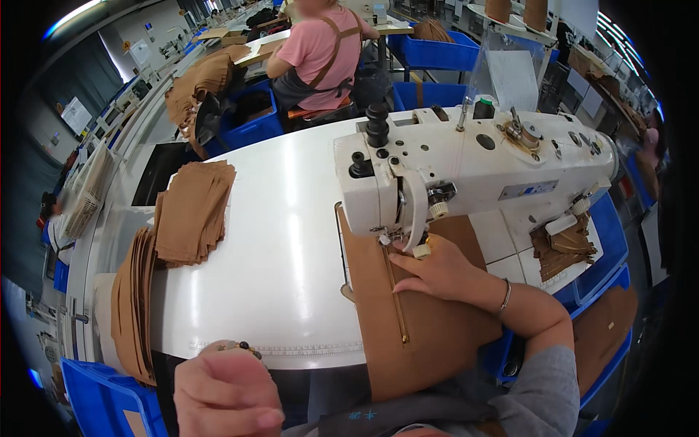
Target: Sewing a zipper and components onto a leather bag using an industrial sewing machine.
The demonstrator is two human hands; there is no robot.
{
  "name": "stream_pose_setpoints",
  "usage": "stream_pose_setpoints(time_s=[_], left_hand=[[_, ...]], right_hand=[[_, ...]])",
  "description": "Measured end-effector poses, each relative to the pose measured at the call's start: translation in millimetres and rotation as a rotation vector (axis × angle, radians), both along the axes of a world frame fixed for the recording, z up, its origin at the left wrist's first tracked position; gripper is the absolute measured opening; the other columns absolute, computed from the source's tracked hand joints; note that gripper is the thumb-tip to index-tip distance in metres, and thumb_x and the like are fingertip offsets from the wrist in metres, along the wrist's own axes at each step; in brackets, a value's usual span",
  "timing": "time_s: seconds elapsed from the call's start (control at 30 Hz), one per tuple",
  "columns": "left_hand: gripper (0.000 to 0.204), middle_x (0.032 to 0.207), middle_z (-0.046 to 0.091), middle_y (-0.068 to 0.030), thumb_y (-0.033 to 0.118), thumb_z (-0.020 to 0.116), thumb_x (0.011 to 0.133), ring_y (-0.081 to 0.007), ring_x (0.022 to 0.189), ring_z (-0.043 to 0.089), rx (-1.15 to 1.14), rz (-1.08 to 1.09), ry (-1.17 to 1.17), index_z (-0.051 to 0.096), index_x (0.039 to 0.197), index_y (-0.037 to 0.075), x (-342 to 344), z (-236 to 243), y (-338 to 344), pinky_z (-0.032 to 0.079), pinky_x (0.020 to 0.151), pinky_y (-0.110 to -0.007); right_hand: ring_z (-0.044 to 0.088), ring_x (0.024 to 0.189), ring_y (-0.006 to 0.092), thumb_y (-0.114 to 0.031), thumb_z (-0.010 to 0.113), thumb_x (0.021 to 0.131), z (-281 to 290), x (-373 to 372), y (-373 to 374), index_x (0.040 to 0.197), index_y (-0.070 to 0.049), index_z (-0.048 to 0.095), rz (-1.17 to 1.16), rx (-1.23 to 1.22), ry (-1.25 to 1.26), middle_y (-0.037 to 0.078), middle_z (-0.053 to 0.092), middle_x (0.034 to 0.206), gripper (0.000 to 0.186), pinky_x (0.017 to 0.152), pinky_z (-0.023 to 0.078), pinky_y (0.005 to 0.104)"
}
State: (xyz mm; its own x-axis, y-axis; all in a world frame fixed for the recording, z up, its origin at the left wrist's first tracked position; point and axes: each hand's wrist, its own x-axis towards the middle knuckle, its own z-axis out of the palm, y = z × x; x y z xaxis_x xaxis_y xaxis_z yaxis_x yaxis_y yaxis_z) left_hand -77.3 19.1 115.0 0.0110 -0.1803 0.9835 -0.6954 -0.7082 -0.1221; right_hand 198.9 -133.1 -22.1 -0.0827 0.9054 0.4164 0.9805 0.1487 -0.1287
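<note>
R hand (440, 271) flat, fingers part-spread, pressing brown panel (437, 320) under sewing machine (466, 156); panel hangs over front edge of white bench (291, 313). L hand (226, 397) half-curled off front edge, left side; can't tell if holding anything. Risk: overhang's wt could drag panel askew; fingertips could slip nr presser foot (385, 239). Brown stacks (193, 211) by left edge; co-worker (331, 58) past far edge, blue bins (437, 52) about.

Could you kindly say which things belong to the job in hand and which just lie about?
In use, it seems:
sewing machine
brown panel under the right hand
zip on that panel

Lying by, untouched:
brown stack, left (perhaps related)
small brown pieces, at right
blue bin, lower left
</note>
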Motion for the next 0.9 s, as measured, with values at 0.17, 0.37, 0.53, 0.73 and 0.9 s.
stream_pose_setpoints(time_s=[0.17, 0.37, 0.53, 0.73, 0.9], left_hand=[[0.039, 0.090, 0.065, -0.0040, 0.043, 0.043, 0.110, -0.0205, 0.070, 0.065, 0.041, 0.075, 0.020, 0.065, 0.111, 0.010, 8.5, -1.2, 1.7, 0.050, 0.063, -0.034], [0.021, 0.089, 0.070, -0.0013, 0.033, 0.066, 0.102, -0.0192, 0.076, 0.070, -0.040, -0.034, 0.310, 0.071, 0.100, 0.013, 18.9, -9.0, 8.7, 0.055, 0.063, -0.033], [0.036, 0.102, 0.072, -0.0080, 0.021, 0.083, 0.084, -0.0245, 0.088, 0.071, 0.154, 0.340, 0.781, 0.073, 0.115, 0.005, 67.3, -59.6, -0.9, 0.059, 0.072, -0.033], [0.060, 0.139, 0.062, -0.0157, 0.027, 0.082, 0.085, -0.0350, 0.126, 0.061, 0.156, 0.619, 1.055, 0.061, 0.133, -0.001, 74.2, -114.1, 2.6, 0.052, 0.106, -0.043], [0.065, 0.148, 0.056, -0.0200, 0.028, 0.078, 0.089, -0.0384, 0.138, 0.053, 0.097, 0.583, 1.195, 0.056, 0.140, -0.006, 75.9, -140.9, 1.4, 0.048, 0.112, -0.044]], right_hand=[[0.066, 0.096, 0.0319, -0.059, 0.068, 0.090, -4.5, 2.0, 1.3, 0.117, -0.007, 0.073, -0.004, -0.010, -0.012, 0.012, 0.072, 0.116, 0.059, 0.089, 0.053, 0.0411], [0.067, 0.097, 0.0340, -0.058, 0.069, 0.090, -7.1, 1.4, 0.4, 0.117, -0.008, 0.072, -0.039, -0.035, -0.025, 0.014, 0.072, 0.120, 0.057, 0.090, 0.054, 0.0420], [0.066, 0.101, 0.0358, -0.052, 0.073, 0.088, -5.7, 1.3, -0.1, 0.119, -0.008, 0.069, -0.019, -0.009, -0.029, 0.015, 0.069, 0.126, 0.054, 0.092, 0.054, 0.0440], [0.063, 0.111, 0.0363, -0.051, 0.074, 0.087, -4.6, -3.6, -0.6, 0.124, -0.003, 0.065, -0.027, 0.010, 0.050, 0.014, 0.067, 0.126, 0.061, 0.101, 0.050, 0.0454], [0.059, 0.122, 0.0363, -0.053, 0.072, 0.087, -9.2, -0.7, -3.9, 0.122, -0.002, 0.066, -0.035, -0.065, 0.080, 0.016, 0.064, 0.126, 0.062, 0.111, 0.043, 0.0491]])
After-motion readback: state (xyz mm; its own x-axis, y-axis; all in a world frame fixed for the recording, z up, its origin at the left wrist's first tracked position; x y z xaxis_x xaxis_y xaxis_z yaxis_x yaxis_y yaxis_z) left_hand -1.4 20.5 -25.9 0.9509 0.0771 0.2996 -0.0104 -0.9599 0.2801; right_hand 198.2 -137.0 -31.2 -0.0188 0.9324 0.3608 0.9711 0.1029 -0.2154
